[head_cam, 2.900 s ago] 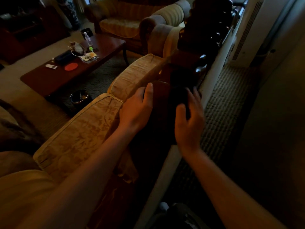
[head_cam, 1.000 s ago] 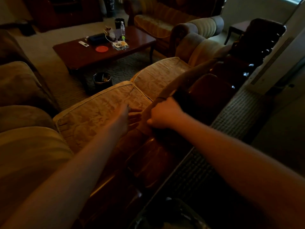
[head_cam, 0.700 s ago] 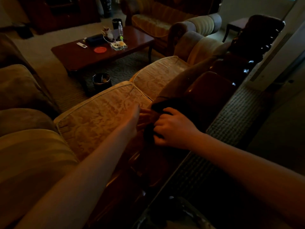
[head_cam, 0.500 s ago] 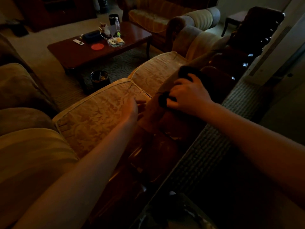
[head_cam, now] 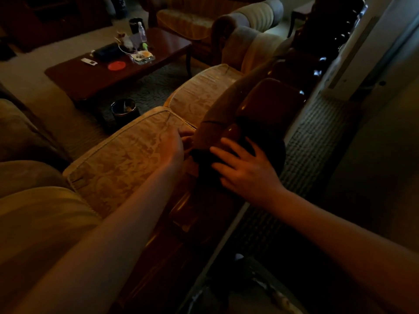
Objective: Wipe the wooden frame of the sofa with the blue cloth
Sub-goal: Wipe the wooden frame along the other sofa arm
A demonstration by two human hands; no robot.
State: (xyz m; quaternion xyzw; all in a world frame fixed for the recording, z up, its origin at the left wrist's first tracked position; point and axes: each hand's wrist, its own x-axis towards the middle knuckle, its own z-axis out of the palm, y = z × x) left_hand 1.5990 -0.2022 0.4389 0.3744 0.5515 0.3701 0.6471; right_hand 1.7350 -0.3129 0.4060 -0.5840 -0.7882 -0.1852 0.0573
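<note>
The sofa's dark polished wooden frame (head_cam: 269,103) runs along the top of the backrest, from near me toward the far right. A dark cloth (head_cam: 267,152), its blue hard to make out in the dim light, lies draped over the frame. My right hand (head_cam: 244,171) presses flat on the cloth with fingers spread. My left hand (head_cam: 175,146) rests against the edge of a beige patterned back cushion (head_cam: 127,155), next to the frame; its fingertips are partly hidden between cushion and wood.
A wooden coffee table (head_cam: 118,71) with a red disc, a bottle and small items stands beyond the sofa. A dark round bin (head_cam: 123,109) sits on the carpet. An armchair (head_cam: 226,21) stands at the back. A white wall edge (head_cam: 353,62) runs close behind the frame.
My right hand slid with the cloth back along the frame toward me and its fingers spread flat. My left hand stayed at the cushion edge.
</note>
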